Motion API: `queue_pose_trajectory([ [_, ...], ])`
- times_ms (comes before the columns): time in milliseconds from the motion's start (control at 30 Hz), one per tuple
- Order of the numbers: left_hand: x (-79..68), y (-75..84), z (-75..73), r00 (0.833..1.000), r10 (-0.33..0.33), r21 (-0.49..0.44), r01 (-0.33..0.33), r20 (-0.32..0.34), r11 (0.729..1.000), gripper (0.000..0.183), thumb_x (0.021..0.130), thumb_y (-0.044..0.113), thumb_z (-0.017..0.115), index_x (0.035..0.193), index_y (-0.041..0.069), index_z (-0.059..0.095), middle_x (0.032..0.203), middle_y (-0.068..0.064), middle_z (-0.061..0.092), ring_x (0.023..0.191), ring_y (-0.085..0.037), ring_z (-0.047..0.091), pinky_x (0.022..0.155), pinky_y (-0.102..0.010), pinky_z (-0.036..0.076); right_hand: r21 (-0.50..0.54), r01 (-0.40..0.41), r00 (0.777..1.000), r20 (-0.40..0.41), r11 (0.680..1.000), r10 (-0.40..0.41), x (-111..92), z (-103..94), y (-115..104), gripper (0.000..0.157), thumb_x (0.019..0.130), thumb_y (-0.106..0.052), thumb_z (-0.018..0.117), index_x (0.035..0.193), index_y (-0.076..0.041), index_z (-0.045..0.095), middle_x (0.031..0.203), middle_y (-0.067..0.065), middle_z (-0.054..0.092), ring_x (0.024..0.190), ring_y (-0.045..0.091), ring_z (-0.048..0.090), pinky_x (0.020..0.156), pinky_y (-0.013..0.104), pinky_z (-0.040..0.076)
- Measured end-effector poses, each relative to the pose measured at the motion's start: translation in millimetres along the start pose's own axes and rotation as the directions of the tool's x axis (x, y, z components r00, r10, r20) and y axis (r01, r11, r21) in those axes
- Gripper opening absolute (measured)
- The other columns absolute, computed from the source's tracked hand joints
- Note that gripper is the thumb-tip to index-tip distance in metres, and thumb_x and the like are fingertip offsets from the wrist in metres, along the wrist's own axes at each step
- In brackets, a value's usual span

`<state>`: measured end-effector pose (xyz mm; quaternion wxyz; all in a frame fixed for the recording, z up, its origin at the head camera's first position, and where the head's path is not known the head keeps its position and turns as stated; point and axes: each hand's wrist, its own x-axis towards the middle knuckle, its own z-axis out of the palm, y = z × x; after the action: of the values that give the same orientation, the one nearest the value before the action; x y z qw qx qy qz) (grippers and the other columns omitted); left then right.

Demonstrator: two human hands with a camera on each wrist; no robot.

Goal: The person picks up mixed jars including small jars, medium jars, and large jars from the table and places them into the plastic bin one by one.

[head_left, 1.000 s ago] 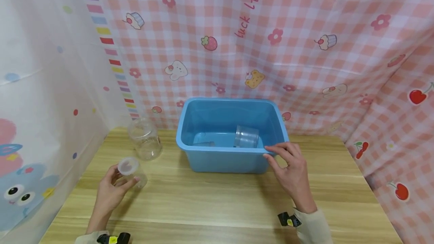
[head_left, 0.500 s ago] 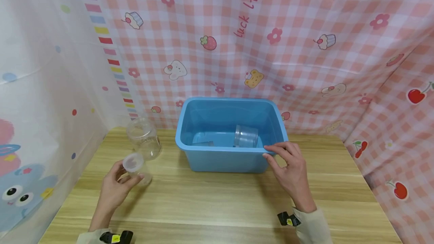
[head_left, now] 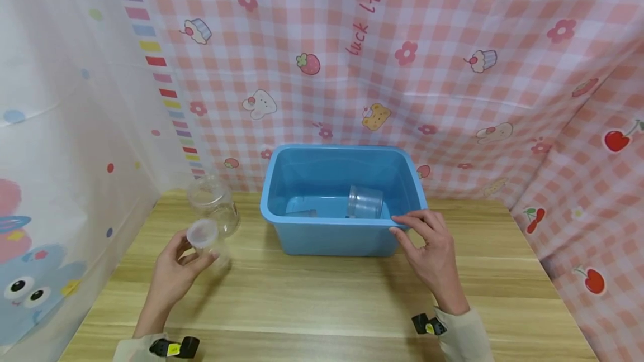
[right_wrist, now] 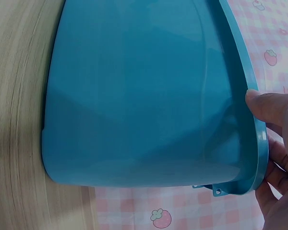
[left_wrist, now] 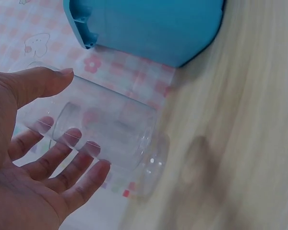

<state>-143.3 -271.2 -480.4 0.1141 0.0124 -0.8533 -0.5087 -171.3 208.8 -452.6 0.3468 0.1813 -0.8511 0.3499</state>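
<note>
My left hand (head_left: pixel 173 270) grips a small clear plastic jar (head_left: pixel 203 233) with a whitish top between thumb and fingers. In the left wrist view the see-through jar (left_wrist: pixel 117 108) lies between my thumb and curved fingers (left_wrist: pixel 79 184), close over the table. Just behind it in the head view stands a larger clear jar (head_left: pixel 226 217), partly overlapped. My right hand (head_left: pixel 432 253) pinches the near right rim of a blue plastic bin (head_left: pixel 334 239). The right wrist view has the thumb (right_wrist: pixel 260 105) on one side of that rim, fingers on the other.
A clear plastic cup (head_left: pixel 367 203) lies on its side in the bin, and another clear piece (head_left: pixel 303 213) shows low behind the front rim. Checked cloth (head_left: pixel 312 99) hangs behind the wooden table (head_left: pixel 312 306), with cloth on both sides.
My left hand has carried the small jar a little right and away from me, closer to the larger jar. The right hand stays on the bin's rim.
</note>
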Motion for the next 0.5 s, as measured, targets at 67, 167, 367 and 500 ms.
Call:
queue_pose_trajectory([
  [67,1.4,2.6,0.3,1.0,0.009,0.012,-0.008,-0.007,1.0,0.06,0.089,0.018,0.082,0.14,0.004,0.053,0.127,0.004,0.057,0.11,0.01,0.053,0.089,-0.005,0.05,-0.001,0.001,1.0,0.002,1.0,-0.001,0,0.1,0,0.029,0.081,-0.006,0.086,0.109,-0.012,0.081,0.104,0.005,0.069,0.099,0.02,0.055,0.084,0.029,0.044],
  [167,4.0,7.3,1.0,1.0,0.009,0.02,-0.009,-0.015,1.0,0.06,0.089,0.019,0.082,0.14,0.005,0.053,0.128,-0.002,0.058,0.109,0.01,0.053,0.089,-0.006,0.05,0.0,0.001,1.0,0.003,1.0,-0.001,0,0.3,1,0.029,0.081,-0.006,0.086,0.109,-0.012,0.081,0.104,0.005,0.069,0.099,0.02,0.055,0.084,0.029,0.044],
  [367,9.4,15.1,2.2,0.999,0.034,0.018,-0.034,-0.015,0.999,0.06,0.088,0.019,0.083,0.14,0.006,0.055,0.124,0.002,0.06,0.109,0.006,0.055,0.09,-0.01,0.053,-0.001,-0.005,1.0,0.005,1.0,0.005,0,0.0,0,0.029,0.081,-0.006,0.086,0.109,-0.012,0.081,0.104,0.005,0.068,0.1,0.019,0.055,0.085,0.029,0.044],
  [500,12.4,20.1,2.0,0.998,0.049,0.015,-0.048,-0.029,0.999,0.058,0.088,0.019,0.083,0.138,0.007,0.057,0.118,0.014,0.059,0.109,0.003,0.057,0.089,-0.01,0.053,0.001,0.0,1.0,0.001,1.0,0.0,0,0.3,0,0.029,0.08,-0.005,0.086,0.108,-0.012,0.081,0.103,0.005,0.069,0.099,0.019,0.055,0.083,0.028,0.044],
])
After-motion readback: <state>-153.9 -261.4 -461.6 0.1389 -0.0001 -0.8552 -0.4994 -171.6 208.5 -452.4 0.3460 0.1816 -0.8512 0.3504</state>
